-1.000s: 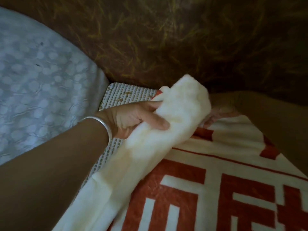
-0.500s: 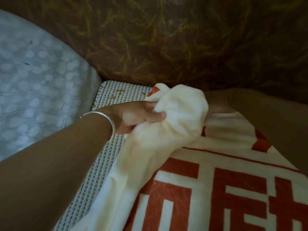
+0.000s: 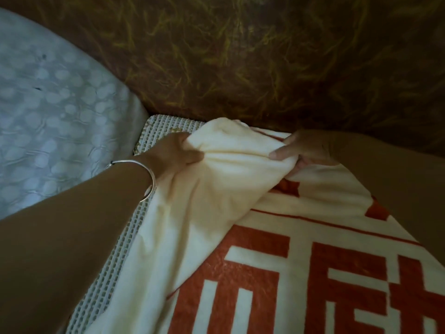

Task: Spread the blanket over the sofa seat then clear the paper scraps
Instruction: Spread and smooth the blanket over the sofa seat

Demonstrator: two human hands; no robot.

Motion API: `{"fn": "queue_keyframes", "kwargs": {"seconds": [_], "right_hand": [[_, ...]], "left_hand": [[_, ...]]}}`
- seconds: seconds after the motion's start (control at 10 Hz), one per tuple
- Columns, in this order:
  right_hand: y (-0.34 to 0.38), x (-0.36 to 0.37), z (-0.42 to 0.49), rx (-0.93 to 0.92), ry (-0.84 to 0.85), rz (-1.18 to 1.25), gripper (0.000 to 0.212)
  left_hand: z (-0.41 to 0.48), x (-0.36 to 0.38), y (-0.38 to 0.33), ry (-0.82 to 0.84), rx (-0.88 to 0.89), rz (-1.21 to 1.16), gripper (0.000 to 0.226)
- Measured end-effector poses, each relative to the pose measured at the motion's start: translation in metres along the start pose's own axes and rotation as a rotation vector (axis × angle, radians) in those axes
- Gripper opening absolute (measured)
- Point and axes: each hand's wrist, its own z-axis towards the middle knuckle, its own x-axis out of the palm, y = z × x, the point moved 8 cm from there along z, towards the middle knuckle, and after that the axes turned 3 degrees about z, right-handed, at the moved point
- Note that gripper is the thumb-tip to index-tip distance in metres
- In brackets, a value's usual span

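Head view looked down on the far end of a sofa seat, where both hands were at work on a cream blanket [image 3: 216, 189] with a rust-red geometric pattern. The left hand [image 3: 175, 155] was clenched on a bunched fold of the blanket's plain cream underside, thumb pressed into the cloth, and a thin silver bangle [image 3: 142, 174] sat on that wrist. The right hand [image 3: 305, 150] was likewise closed on the same raised bunch of fabric from the other side, its index finger lying along the top of the fold. Between the two hands the cloth stood up in a soft ridge close against the dark brown, gold-streaked backrest [image 3: 265, 63] of the sofa.

Below the hands, the blanket lay spread pattern-up across the seat, reaching down to the lower and right edges of the frame. Along its left edge the cream underside was turned over in a long diagonal flap. A strip of white mesh seat mat [image 3: 115, 268] showed uncovered beside that edge, running from the back corner toward the bottom left, with a few small yellowish specks near its top corner; what they were could not be told. Left of the mat sat a pale blue-grey cushion [image 3: 53, 112] with a raised round pattern.
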Motion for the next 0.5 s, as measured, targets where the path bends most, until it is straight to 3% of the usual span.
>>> {"fn": "queue_keyframes", "kwargs": {"seconds": [0.1,0.3,0.4,0.5], "right_hand": [[-0.001,0.001,-0.001,0.008,-0.016,0.015,0.046],[-0.003,-0.003,-0.003,-0.012,-0.034,0.007,0.04],[-0.005,-0.005,-0.002,-0.045,-0.035,0.038,0.036],[0.002,-0.002,-0.006,-0.091,-0.046,0.119,0.023]], "left_hand": [[-0.004,-0.001,-0.026,-0.203,0.283,0.166,0.024],[-0.016,0.001,-0.025,-0.489,0.442,0.06,0.036],[-0.016,0.009,-0.026,-0.565,0.473,0.354,0.051],[-0.008,0.003,0.003,-0.641,0.167,0.701,0.062]]}}
